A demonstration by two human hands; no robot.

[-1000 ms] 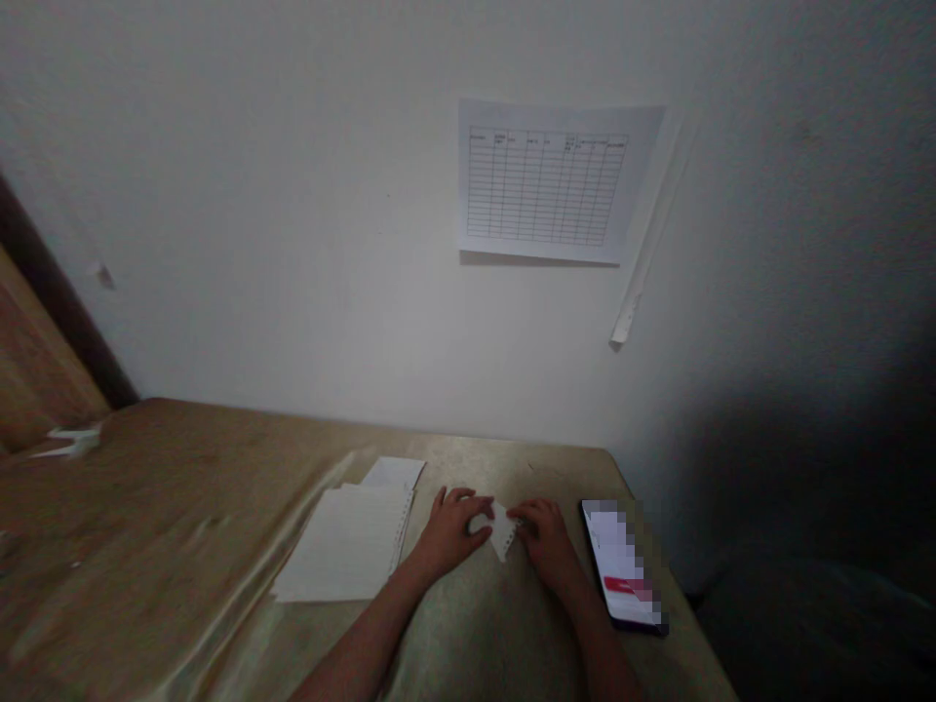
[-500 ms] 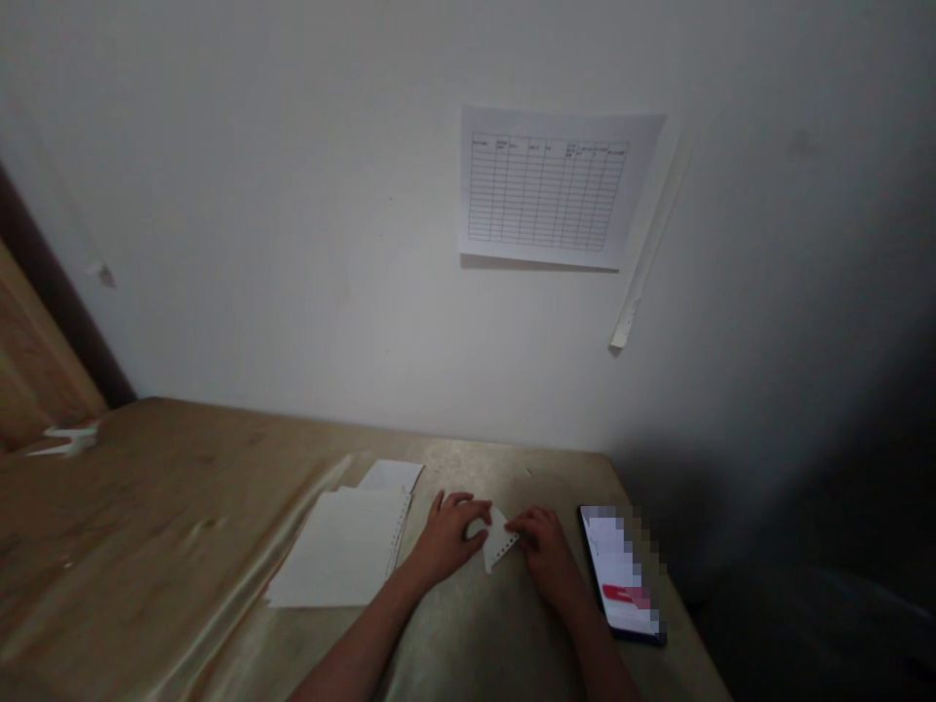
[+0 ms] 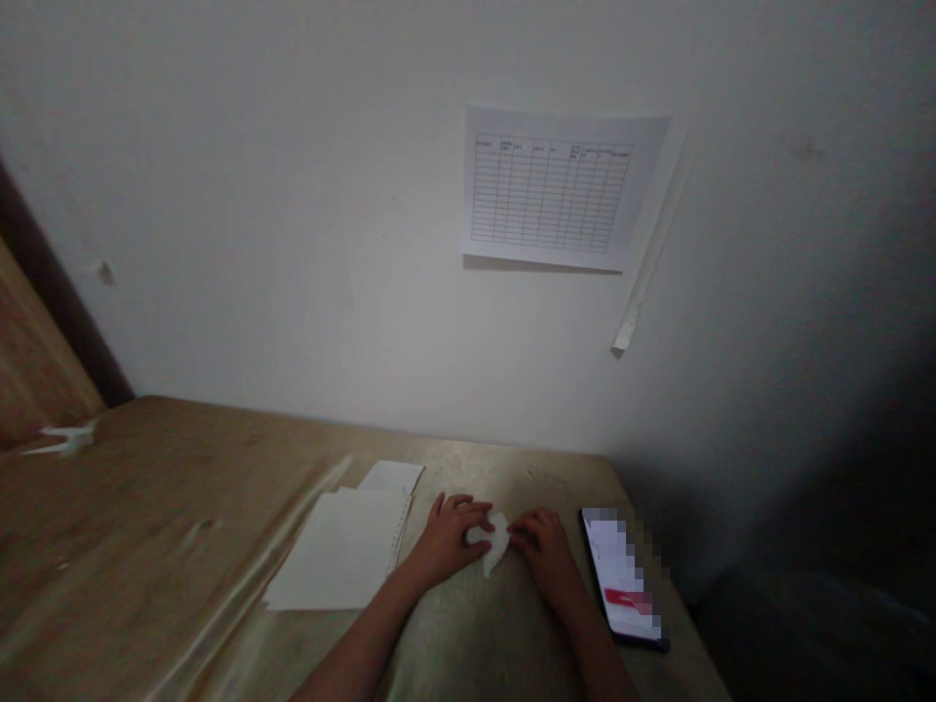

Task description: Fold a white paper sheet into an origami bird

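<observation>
A small folded piece of white paper (image 3: 495,543) with a perforated edge lies on the table (image 3: 182,507) between my two hands. My left hand (image 3: 447,537) pinches its left side with curled fingers. My right hand (image 3: 539,548) grips its right side, fingers bent over the paper. Both hands rest on the tabletop near the far right corner.
A stack of lined white sheets (image 3: 342,548) lies left of my left hand. A phone (image 3: 621,575) with a lit screen lies right of my right hand, near the table's right edge. A printed grid sheet (image 3: 550,190) hangs on the wall. Small white scraps (image 3: 62,440) sit far left.
The folded paper has been turned and narrowed between my hands, which moved slightly closer together. The view shifted a little.
</observation>
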